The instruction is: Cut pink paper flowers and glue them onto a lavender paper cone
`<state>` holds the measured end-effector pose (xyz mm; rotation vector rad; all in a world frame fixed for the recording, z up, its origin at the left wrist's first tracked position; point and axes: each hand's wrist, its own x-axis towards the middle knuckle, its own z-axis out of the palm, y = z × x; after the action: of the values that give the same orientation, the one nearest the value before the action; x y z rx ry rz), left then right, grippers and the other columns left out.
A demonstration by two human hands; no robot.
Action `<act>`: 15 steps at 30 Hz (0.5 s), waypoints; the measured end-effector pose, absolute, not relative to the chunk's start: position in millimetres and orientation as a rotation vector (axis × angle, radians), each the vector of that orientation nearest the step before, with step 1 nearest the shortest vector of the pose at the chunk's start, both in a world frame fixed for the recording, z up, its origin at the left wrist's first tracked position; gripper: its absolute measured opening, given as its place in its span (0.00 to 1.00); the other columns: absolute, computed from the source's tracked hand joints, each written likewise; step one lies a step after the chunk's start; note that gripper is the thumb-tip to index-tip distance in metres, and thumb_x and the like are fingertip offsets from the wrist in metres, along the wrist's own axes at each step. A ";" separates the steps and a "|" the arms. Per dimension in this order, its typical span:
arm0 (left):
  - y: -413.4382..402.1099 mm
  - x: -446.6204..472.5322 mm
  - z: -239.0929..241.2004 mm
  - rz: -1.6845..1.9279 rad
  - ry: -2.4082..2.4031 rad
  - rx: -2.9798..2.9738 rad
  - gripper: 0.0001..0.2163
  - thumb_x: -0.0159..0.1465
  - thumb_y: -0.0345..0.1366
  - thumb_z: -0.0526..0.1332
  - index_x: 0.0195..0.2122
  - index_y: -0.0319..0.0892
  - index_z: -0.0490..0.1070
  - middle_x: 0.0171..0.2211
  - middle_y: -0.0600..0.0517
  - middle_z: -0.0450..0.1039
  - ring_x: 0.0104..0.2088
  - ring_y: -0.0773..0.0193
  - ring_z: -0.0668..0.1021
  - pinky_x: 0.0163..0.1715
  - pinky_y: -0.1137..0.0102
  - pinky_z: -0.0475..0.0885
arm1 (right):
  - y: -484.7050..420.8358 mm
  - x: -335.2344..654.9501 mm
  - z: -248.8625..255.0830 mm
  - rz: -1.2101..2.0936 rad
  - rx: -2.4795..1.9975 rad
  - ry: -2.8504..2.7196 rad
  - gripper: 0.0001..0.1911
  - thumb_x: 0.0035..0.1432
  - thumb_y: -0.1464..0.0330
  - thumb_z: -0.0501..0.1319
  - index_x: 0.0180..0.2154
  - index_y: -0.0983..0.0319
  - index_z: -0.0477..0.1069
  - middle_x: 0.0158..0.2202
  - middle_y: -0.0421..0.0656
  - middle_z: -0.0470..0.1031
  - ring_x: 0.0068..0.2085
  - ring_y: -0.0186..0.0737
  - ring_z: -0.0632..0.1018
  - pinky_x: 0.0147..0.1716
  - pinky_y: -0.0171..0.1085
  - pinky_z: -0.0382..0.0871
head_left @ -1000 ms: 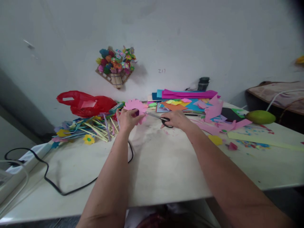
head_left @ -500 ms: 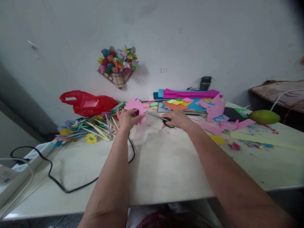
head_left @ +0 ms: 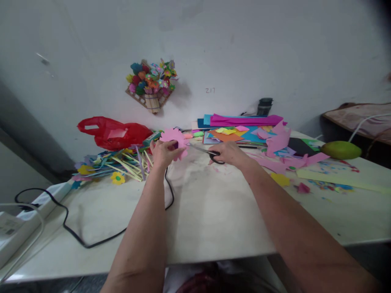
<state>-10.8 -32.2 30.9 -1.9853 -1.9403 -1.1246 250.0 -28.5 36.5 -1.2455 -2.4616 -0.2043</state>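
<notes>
My left hand (head_left: pixel 163 153) is closed on a pink paper flower cut-out (head_left: pixel 174 137), holding it up just above the white table (head_left: pixel 201 211). My right hand (head_left: pixel 229 154) grips black-handled scissors (head_left: pixel 207 151), whose blades point left and reach the flower's right edge. Both hands are over the far middle of the table, about a hand's width apart.
A heap of paper strips and small paper flowers (head_left: pixel 116 165) lies left of my hands, a red plastic bag (head_left: pixel 114 133) behind it. Stacked coloured paper sheets (head_left: pixel 241 128) and pink scraps (head_left: pixel 281 152) lie right. A black cable (head_left: pixel 79 232), a green fruit (head_left: pixel 340 150), a wall flower basket (head_left: pixel 151 85).
The hands, flower and scissors have stayed almost still. The view has shifted slightly, so everything sits a little further right than one second ago.
</notes>
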 end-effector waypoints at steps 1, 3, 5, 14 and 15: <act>-32.0 -11.1 30.7 -1.124 -1.934 -1.989 0.18 0.53 0.53 0.62 0.40 0.52 0.79 0.32 0.52 0.77 0.48 0.53 0.73 0.64 0.55 0.45 | -28.4 250.0 36.3 -0.208 -1.242 -2.466 0.09 0.53 0.65 0.66 0.38 0.56 0.79 0.34 0.41 0.80 0.37 0.41 0.77 0.30 0.34 0.57; -31.1 -11.8 30.1 -1.120 -1.929 -1.988 0.18 0.53 0.54 0.62 0.40 0.52 0.79 0.32 0.52 0.77 0.47 0.53 0.74 0.64 0.54 0.45 | -28.7 249.8 36.6 -0.204 -1.235 -2.479 0.08 0.54 0.66 0.66 0.38 0.57 0.79 0.34 0.41 0.80 0.37 0.40 0.77 0.30 0.34 0.57; -30.5 -12.3 29.4 -1.108 -1.924 -1.988 0.19 0.53 0.55 0.62 0.39 0.52 0.79 0.31 0.52 0.77 0.47 0.54 0.74 0.63 0.54 0.45 | -29.9 249.2 37.4 -0.201 -1.231 -2.480 0.08 0.55 0.66 0.66 0.38 0.58 0.79 0.34 0.42 0.80 0.37 0.40 0.77 0.30 0.34 0.57; -33.3 -10.8 30.5 -1.086 -1.936 -1.997 0.17 0.53 0.56 0.62 0.36 0.53 0.79 0.30 0.53 0.77 0.48 0.52 0.73 0.63 0.55 0.46 | -31.3 250.3 36.8 -0.147 -1.255 -2.448 0.10 0.54 0.62 0.65 0.38 0.56 0.79 0.34 0.41 0.79 0.36 0.39 0.75 0.30 0.34 0.57; -33.2 -10.7 30.6 -1.090 -1.946 -1.993 0.17 0.53 0.56 0.62 0.37 0.53 0.79 0.30 0.53 0.77 0.48 0.52 0.73 0.63 0.55 0.45 | -31.0 251.3 36.5 -0.131 -1.274 -2.428 0.10 0.53 0.61 0.65 0.39 0.55 0.79 0.33 0.41 0.79 0.35 0.39 0.75 0.29 0.34 0.57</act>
<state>-10.7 -33.2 30.6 -1.9926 -1.9458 -1.0897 251.3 -31.0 36.5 -1.2737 -2.4279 -0.1310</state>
